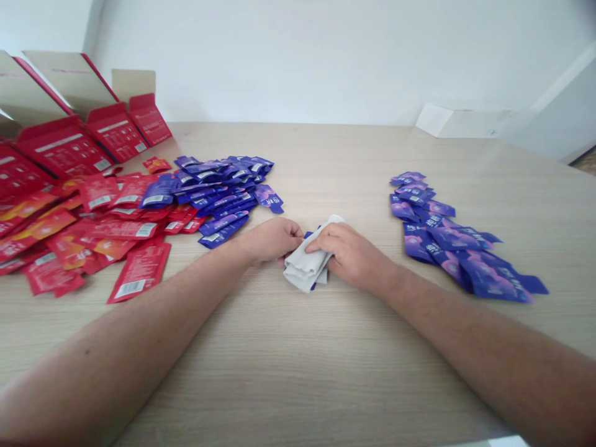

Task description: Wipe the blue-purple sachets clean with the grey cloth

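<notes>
At the middle of the wooden table (pixel 298 360), my left hand (pixel 270 241) and my right hand (pixel 349 253) meet over a folded white cloth (pixel 305 264). A blue packet (pixel 311 235) lies under the cloth, only its edges showing. My right hand is closed on the cloth, pressing it onto the packet. My left hand's fingers are pinched at the packet's left end. To the left lies a heap of several blue packets (pixel 218 189). A row of several blue packets (pixel 456 242) lies face up to the right.
Several red packets (pixel 93 230) are strewn at the left, some overlapping the blue heap. Open red cartons (pixel 69 133) stand at the far left corner. A white box (pixel 459 121) rests at the back right against the wall.
</notes>
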`<act>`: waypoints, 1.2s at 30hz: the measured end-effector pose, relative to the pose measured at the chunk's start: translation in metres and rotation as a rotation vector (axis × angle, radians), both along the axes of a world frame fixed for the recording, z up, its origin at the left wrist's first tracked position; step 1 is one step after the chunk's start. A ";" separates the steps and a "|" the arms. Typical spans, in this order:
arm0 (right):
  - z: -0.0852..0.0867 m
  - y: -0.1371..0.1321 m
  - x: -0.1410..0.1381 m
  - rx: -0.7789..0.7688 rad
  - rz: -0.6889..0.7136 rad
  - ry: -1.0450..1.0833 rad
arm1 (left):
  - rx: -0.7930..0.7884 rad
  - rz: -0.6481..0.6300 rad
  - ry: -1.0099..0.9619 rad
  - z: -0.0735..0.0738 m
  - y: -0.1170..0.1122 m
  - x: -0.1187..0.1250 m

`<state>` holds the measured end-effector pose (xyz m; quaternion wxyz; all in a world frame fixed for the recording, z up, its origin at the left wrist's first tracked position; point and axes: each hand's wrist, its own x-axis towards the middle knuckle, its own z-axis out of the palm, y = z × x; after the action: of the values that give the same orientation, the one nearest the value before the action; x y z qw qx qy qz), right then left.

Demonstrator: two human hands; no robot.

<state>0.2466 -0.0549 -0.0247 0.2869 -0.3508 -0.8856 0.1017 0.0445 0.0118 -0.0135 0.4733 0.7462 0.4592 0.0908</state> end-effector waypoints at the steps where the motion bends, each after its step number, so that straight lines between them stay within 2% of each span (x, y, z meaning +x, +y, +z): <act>1: 0.001 -0.003 -0.003 -0.002 0.053 -0.006 | 0.000 -0.001 -0.004 0.000 0.000 0.000; 4: 0.004 -0.009 -0.009 -0.014 0.159 -0.044 | -0.006 -0.014 0.005 -0.001 0.000 0.000; 10: 0.000 0.002 0.003 0.003 -0.040 0.000 | -0.003 0.005 -0.011 0.001 -0.001 0.000; 16: 0.001 -0.009 -0.009 -0.005 0.122 -0.043 | 0.002 -0.015 -0.004 0.000 0.000 0.000; 22: 0.001 -0.002 -0.002 -0.005 -0.023 0.006 | -0.007 0.023 -0.030 0.001 -0.001 0.000; 28: 0.003 -0.013 -0.013 0.003 0.150 -0.026 | -0.021 -0.004 -0.047 -0.004 0.002 -0.002; 30: 0.003 -0.009 -0.008 -0.003 0.122 -0.026 | -0.022 0.005 -0.049 -0.005 0.002 -0.001; 34: 0.002 -0.001 0.001 0.008 -0.029 -0.025 | -0.009 0.022 -0.047 -0.005 0.001 -0.001; 36: 0.003 -0.005 -0.003 0.017 0.009 -0.037 | -0.019 0.010 -0.040 -0.004 0.001 -0.001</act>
<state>0.2440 -0.0602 -0.0214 0.2728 -0.3461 -0.8933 0.0889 0.0434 0.0132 -0.0176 0.4892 0.7375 0.4540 0.1037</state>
